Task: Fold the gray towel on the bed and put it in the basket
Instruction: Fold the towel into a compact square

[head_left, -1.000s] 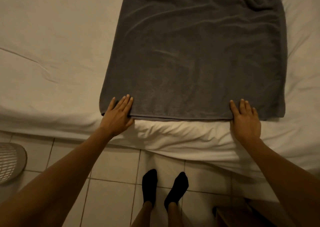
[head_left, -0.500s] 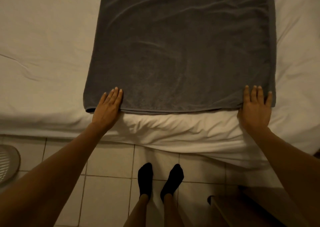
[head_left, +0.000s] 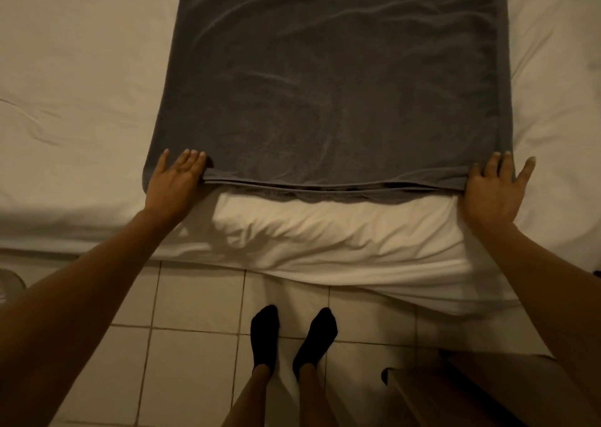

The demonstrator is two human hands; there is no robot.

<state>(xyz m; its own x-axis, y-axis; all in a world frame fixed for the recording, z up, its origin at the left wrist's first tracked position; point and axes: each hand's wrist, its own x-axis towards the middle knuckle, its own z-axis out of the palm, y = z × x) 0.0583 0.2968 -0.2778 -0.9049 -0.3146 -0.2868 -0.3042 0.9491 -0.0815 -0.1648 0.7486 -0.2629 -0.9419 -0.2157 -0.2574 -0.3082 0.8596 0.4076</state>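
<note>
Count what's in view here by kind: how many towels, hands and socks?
Towel: 1
Hands: 2, left hand and right hand
Socks: 2, left sock and right sock
Total: 5

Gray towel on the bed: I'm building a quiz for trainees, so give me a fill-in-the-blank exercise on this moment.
1. The gray towel lies spread on the ____.
2. The left hand and right hand sit at the towel's two near ____.
3. The person's feet wear black ____ on the tiled floor.

Missing words: bed; corners; socks
</note>
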